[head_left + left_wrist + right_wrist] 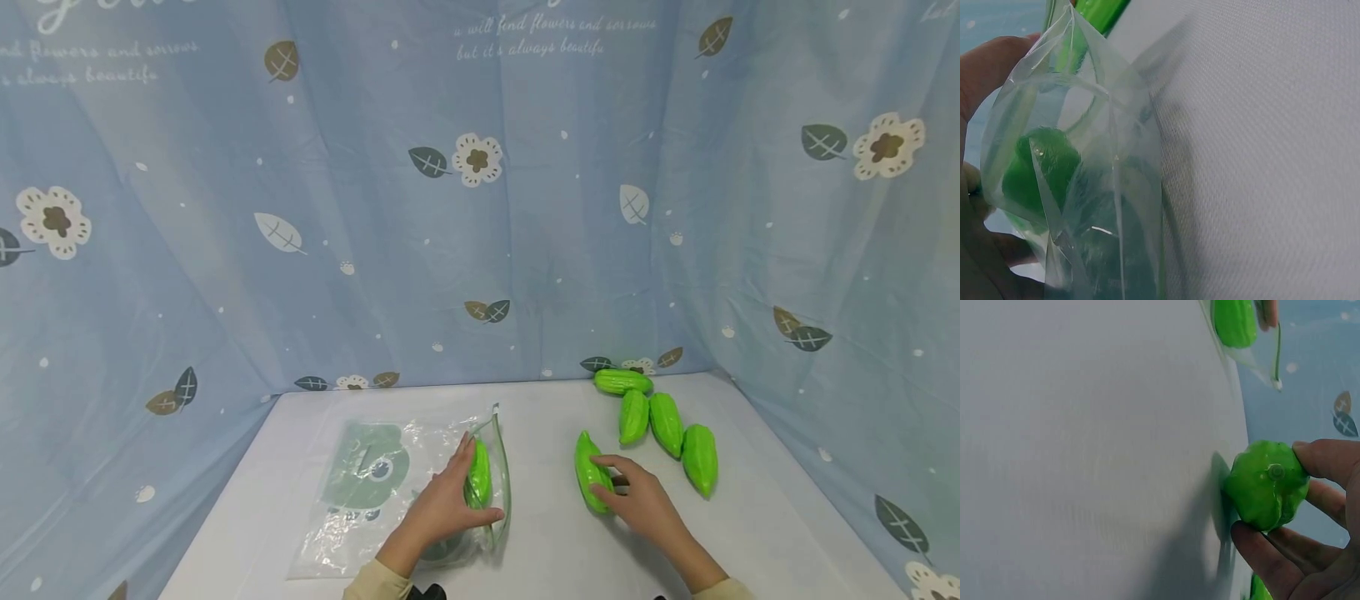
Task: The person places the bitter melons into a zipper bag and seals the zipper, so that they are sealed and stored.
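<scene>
In the head view a clear zip bag [431,442] with a green printed figure lies flat, its mouth toward the right. My left hand [444,504] holds the bag by its mouth, fingers and thumb spread apart along the edge. Just inside the mouth sits one green bitter melon [480,475], seen through the film [1094,156] in the left wrist view. To the right of the bag, my right hand [637,496] grips another ridged bitter melon [590,471] between thumb and fingers. Its lobed end [1266,484] faces the right wrist camera.
Several more bitter melons [666,423] lie grouped at the back right of the white table [540,550]. A blue curtain [480,233] printed with leaves and flowers hangs behind the table and along its sides.
</scene>
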The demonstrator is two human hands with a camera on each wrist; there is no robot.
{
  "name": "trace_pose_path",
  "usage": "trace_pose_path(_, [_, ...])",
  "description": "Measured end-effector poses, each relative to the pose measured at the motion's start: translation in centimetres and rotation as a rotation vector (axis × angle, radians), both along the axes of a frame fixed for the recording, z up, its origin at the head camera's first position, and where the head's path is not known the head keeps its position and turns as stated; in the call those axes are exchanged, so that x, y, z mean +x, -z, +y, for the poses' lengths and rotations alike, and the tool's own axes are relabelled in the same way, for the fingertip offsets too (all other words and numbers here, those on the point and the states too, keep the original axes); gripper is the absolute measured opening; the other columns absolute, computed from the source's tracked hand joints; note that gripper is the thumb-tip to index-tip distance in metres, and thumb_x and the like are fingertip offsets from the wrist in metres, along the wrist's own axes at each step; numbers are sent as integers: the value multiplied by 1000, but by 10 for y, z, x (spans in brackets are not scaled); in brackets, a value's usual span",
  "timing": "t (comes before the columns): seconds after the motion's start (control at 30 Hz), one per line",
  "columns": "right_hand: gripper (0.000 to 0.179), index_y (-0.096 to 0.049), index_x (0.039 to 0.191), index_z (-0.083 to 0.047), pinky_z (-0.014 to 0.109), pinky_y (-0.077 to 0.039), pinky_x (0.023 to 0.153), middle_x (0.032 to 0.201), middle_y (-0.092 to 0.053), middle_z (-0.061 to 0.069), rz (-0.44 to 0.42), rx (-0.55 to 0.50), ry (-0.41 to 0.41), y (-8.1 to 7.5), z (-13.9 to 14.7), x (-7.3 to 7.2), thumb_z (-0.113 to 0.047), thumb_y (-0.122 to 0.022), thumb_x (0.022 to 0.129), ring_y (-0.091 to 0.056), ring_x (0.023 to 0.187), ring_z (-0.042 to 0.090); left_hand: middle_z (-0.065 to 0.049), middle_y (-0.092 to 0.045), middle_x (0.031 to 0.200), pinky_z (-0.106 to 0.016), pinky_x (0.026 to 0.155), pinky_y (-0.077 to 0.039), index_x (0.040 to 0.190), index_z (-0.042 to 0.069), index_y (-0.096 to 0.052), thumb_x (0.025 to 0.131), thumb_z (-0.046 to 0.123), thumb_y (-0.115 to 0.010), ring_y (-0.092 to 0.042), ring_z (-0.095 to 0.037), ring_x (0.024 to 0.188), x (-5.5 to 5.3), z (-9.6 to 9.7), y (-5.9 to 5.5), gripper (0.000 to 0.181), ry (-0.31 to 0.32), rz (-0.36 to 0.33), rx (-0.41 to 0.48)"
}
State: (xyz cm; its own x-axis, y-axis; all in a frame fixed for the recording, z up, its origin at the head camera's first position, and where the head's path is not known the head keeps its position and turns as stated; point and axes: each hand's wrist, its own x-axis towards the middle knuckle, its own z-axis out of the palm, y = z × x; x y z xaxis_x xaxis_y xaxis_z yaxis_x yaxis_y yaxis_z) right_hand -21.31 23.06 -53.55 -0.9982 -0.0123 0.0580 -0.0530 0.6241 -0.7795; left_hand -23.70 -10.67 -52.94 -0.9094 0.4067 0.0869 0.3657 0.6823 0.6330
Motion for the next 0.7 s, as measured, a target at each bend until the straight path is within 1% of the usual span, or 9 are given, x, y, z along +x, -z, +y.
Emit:
trace_pose_path(0.2, [43, -68, 129, -22, 33, -60, 74, 140, -61, 12, 15, -33, -14, 3, -20, -3, -24, -81, 89, -69, 106, 30, -14, -12, 170, -76, 107, -29, 162, 3, -20, 76, 62, -81, -34, -45, 145, 0, 0, 0, 121, -1, 1, -6])
trace_pose_path(0.33, [43, -68, 129, -22, 31, -60, 72, 140, -60, 13, 10, -60, -32, 4, -31, -5, -22, -81, 88, -69, 105, 29, -14, -12, 170, -76, 108, -29, 162, 4, -20, 75, 64, -80, -34, -44, 146, 0, 0, 0, 122, -5, 1, -12])
trace_pose_path(0.5, [43, -68, 128, -22, 29, -60, 69, 139, -60, 14, 23, -74, -63, 4, -42, -5, -23, -82, 87, -69, 102, 29, -14, -13, 170, -76, 108, -29, 162, 3, -21, 75, 63, -81, -34, -45, 146, 0, 1, 0, 122, -9, 0, -13])
trace_pose_path(0.7, [48, -66, 133, -22, 27, -59, 67, 140, -60, 15, 33, -74, -82, 4, -48, -5, -24, -82, 88, -70, 100, 28, -15, -13, 169, -76, 107, -29, 161, 1, -22, 75, 63, -81, -33, -44, 146, 1, 1, -2, 121, -7, 2, -17])
